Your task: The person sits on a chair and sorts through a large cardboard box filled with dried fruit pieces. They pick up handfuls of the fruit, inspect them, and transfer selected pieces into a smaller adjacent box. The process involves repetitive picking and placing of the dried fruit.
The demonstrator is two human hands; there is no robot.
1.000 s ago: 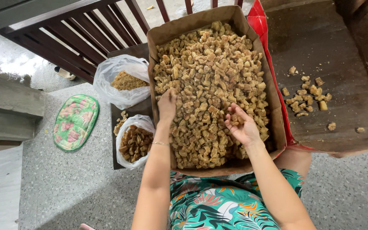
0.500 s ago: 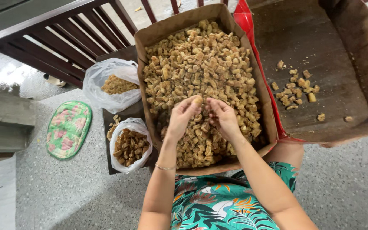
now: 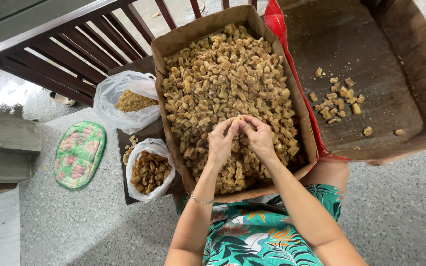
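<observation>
A green floral mat [image 3: 79,155] lies on the speckled floor [image 3: 65,221] beside a dark railing [image 3: 70,54].

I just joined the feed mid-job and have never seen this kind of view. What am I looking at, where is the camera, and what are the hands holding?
The camera sits on a person's head and looks straight down, so the two bare arms reaching up from the bottom are that person's own. There is no machine. The left hand and right hand meet over a large cardboard box full of tan-brown chunks, and together they pinch one small chunk at the fingertips. To the right lies a second box, nearly bare, with a few scattered pieces. To the left stand two clear plastic bags: the farther bag holds fine crumbs, the nearer bag darker chunks. A green flowered mat lies on the speckled floor.
</observation>
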